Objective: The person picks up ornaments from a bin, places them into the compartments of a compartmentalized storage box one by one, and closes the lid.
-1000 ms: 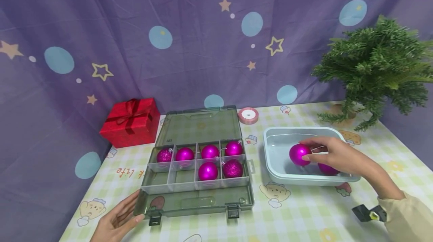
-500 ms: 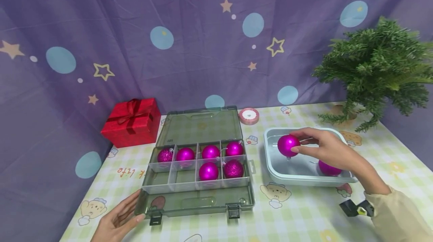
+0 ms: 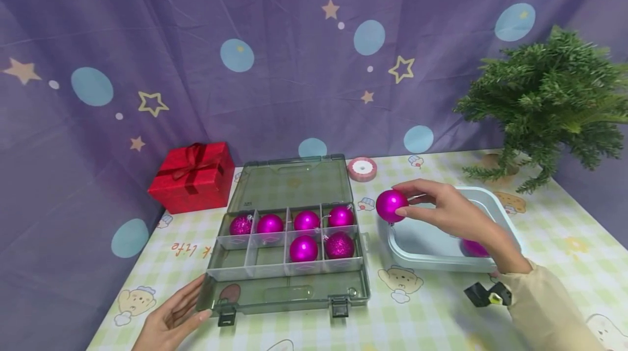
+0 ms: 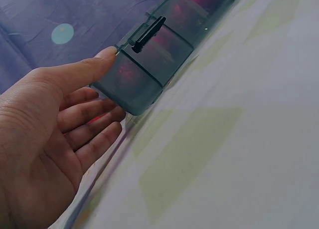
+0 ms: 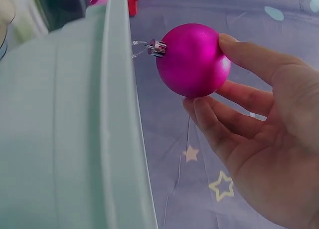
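Observation:
My right hand pinches a shiny magenta Christmas ball between thumb and fingers, above the left rim of a pale blue tub. The ball's silver cap and wire loop show in the right wrist view. Another magenta ball lies in the tub, partly behind my wrist. An opened grey-green clear divider box stands to the left. It holds several magenta balls, smooth and glittery; two front-left compartments hold none. At its front left corner rests my left hand, fingers extended, thumb touching the edge.
A red gift box with a bow stands at the back left. Behind the divider box's right side lies a pink ribbon roll. A small artificial Christmas tree rises at the back right. A patterned curtain hangs behind the table.
My right hand has lifted the magenta ball and carried it left, from inside the tub to above its left rim. The left hand stays at the divider box's corner.

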### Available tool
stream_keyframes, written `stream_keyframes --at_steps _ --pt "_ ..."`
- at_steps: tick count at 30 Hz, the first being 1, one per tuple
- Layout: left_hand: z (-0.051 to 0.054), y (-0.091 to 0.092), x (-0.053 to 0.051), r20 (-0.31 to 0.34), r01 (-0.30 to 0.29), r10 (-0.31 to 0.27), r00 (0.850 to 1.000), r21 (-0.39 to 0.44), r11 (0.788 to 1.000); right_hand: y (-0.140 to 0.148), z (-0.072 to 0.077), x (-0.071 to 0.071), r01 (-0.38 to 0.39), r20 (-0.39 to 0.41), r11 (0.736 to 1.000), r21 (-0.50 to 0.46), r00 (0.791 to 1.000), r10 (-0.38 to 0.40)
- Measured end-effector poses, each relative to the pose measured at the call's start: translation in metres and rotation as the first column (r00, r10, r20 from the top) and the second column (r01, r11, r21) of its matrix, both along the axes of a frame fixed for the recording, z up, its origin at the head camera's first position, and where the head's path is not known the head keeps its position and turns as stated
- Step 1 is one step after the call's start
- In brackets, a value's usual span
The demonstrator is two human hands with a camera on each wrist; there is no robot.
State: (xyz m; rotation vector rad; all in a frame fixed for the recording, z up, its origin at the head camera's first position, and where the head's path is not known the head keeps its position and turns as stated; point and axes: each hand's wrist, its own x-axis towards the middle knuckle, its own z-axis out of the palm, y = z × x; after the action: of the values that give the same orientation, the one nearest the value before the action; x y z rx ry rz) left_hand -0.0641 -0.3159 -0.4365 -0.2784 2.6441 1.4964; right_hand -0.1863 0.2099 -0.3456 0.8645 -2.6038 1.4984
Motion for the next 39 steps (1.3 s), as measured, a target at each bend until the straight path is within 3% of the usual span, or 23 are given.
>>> stream_keyframes --at_steps 9,23,39 --pt "0.001 0.001 0.0 0.032 -0.006 0.005 0.999 0.018 1.0 -0.029 0.002 -0.007 -0.054 -0.008 0.998 -0.044 0.999 0.054" --pt "-0.002 -0.001 0.001 -0.014 0.008 -0.008 1.0 0.028 1.0 -0.072 0.006 -0.018 -0.113 -0.022 0.992 -0.061 0.993 0.112" --pt "0.002 0.0 -0.002 0.056 -0.009 0.008 0.998 0.021 1.0 -0.12 0.001 -0.032 -0.206 -0.033 0.976 -0.066 0.978 0.205"
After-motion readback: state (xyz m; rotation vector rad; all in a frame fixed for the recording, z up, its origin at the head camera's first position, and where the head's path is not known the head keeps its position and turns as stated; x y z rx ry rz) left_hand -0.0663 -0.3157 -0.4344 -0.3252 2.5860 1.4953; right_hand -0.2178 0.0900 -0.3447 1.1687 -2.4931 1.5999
